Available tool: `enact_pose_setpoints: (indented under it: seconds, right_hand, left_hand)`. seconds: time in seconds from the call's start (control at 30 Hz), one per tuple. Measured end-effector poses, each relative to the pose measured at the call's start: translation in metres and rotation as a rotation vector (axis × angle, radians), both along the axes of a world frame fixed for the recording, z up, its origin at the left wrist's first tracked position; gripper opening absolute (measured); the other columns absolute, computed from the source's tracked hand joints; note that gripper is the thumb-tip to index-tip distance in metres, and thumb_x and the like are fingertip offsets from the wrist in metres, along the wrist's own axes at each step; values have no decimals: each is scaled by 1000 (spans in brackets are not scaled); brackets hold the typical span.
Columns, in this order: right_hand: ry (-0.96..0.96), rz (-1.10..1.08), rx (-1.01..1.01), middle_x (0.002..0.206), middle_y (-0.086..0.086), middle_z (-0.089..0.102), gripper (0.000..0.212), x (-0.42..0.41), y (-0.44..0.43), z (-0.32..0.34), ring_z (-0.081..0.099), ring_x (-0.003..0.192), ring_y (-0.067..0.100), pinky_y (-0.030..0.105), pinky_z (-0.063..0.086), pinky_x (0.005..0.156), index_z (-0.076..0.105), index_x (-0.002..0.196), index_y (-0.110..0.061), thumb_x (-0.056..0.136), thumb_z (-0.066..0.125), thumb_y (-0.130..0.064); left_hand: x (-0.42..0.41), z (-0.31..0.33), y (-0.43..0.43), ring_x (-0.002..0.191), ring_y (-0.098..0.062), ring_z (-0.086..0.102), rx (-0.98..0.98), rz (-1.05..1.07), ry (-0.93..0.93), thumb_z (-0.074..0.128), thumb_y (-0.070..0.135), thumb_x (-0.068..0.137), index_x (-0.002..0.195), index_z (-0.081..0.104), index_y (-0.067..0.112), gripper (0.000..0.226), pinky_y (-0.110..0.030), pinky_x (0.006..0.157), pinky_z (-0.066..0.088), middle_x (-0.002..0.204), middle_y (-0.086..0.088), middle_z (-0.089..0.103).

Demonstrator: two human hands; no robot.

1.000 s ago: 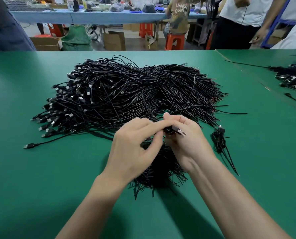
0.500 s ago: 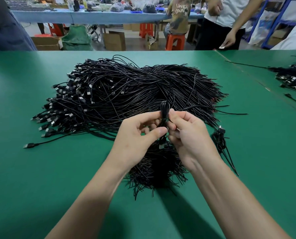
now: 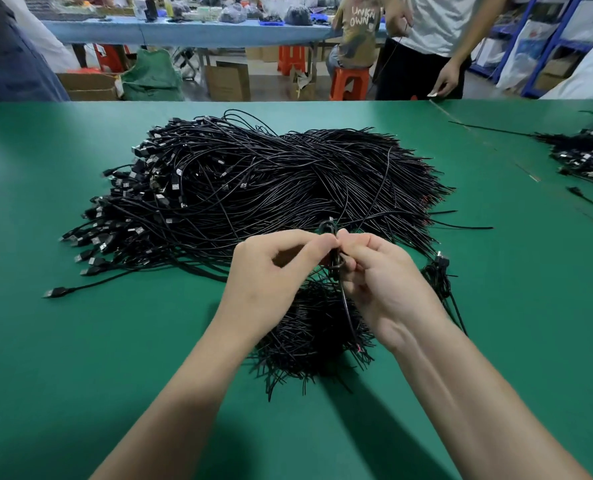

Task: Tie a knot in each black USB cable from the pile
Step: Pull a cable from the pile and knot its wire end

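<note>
The left hand (image 3: 271, 271) and the right hand (image 3: 385, 278) meet just in front of the big pile (image 3: 271, 181) on the green counter (image 3: 80, 341). Each hand pinches one black cable (image 3: 328, 227). It is folded into a loop between them, likely so an end can go through for a knot. A small heap (image 3: 309, 337) lies under them, maybe the finished ones.

The only lettering that can be read is "UNKN" above "OWN", in pale capitals on the olive-brown T-shirt (image 3: 361, 27) of a person seated on an orange stool (image 3: 349, 83). It lies far beyond the left hand (image 3: 271, 271) and right hand (image 3: 388, 282), past the desk's (image 3: 80, 341) far edge. Faint print on a cardboard box (image 3: 227, 83) left of it is too small to read.
</note>
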State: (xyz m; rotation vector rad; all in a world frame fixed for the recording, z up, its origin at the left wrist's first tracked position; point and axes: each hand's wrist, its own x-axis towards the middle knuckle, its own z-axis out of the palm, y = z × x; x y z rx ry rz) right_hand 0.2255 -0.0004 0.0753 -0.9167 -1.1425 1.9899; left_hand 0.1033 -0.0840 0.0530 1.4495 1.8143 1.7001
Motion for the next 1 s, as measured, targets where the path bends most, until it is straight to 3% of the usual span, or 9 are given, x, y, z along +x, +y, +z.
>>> enact_pose_setpoints:
  seconds: [0.1, 0.27, 0.37, 0.47, 0.53, 0.63, 0.73, 0.83, 1.0]
  right_hand:
    - [5, -32, -15, 51, -8, 47, 22, 3, 2, -5, 33, 39, 1, 14, 29, 37, 57, 78, -15, 99, 63, -14]
    - [-18, -45, -37, 51, -8, 45, 22, 18, 14, -13, 28, 39, 2, 16, 23, 39, 56, 79, -14, 102, 57, -13]
    - [-205, -67, 213, 62, -9, 54, 27, 31, 23, -15, 44, 51, 5, 19, 35, 49, 64, 80, -22, 101, 60, -40]
    - [-348, -76, 371, 87, -6, 73, 34, 40, 34, -19, 64, 82, 8, 33, 53, 71, 71, 99, -22, 100, 55, -52]
    - [-331, -53, 393, 84, -6, 73, 25, 46, 43, -23, 66, 81, 11, 31, 56, 66, 70, 102, -20, 100, 60, -43]
    - [-372, -139, 384, 73, -2, 72, 16, 56, 64, -34, 68, 64, 12, 24, 51, 50, 70, 100, -15, 99, 65, -31]
    - [-784, -276, 650, 73, 0, 72, 19, 75, 93, -57, 69, 72, 21, 33, 52, 61, 72, 93, -15, 94, 69, -34]
    - [-1090, -255, 800, 76, 0, 69, 22, 87, 107, -72, 65, 83, 29, 36, 50, 73, 72, 98, -11, 90, 74, -32]
    - [-1294, -216, 906, 99, 13, 67, 39, 84, 107, -81, 63, 94, 37, 41, 48, 77, 60, 117, -9, 88, 77, -29]
  left_hand:
    - [6, 0, 9, 86, -7, 76, -15, -32, -200, 85, 13, 85, 97, 81, 18, 14, -21, 79, 57, 89, 6, 80]
    - [17, 1, 22, 81, -6, 74, -19, -49, -145, 89, 9, 78, 99, 71, 30, 35, -18, 68, 52, 89, 4, 77]
    - [23, 0, 39, 70, -9, 69, -39, -76, -311, 90, 8, 78, 98, 69, 26, 34, -22, 72, 55, 86, -1, 76]
    - [34, -3, 57, 71, -9, 70, -75, -96, -339, 85, 3, 82, 105, 71, 19, 31, -20, 73, 58, 90, -2, 75]
    - [40, -6, 66, 86, -7, 74, -115, -155, -222, 78, -1, 87, 114, 75, 16, 31, -15, 78, 56, 100, 1, 77]
    - [34, -7, 72, 94, 4, 69, -170, -119, 63, 73, 14, 94, 113, 80, 25, 23, -4, 77, 44, 103, 15, 78]
    - [-2, -5, 74, 88, 5, 67, -188, 47, 132, 70, 22, 96, 106, 82, 29, 17, -2, 75, 44, 94, 20, 76]
    - [-53, -10, 79, 80, -3, 67, -244, 298, 242, 65, 25, 98, 111, 81, 25, 20, -18, 82, 54, 96, 14, 77]
    - [-131, -22, 92, 129, -28, 55, -390, 555, 396, 60, 28, 103, 137, 66, 12, 38, -39, 109, 43, 139, -11, 59]
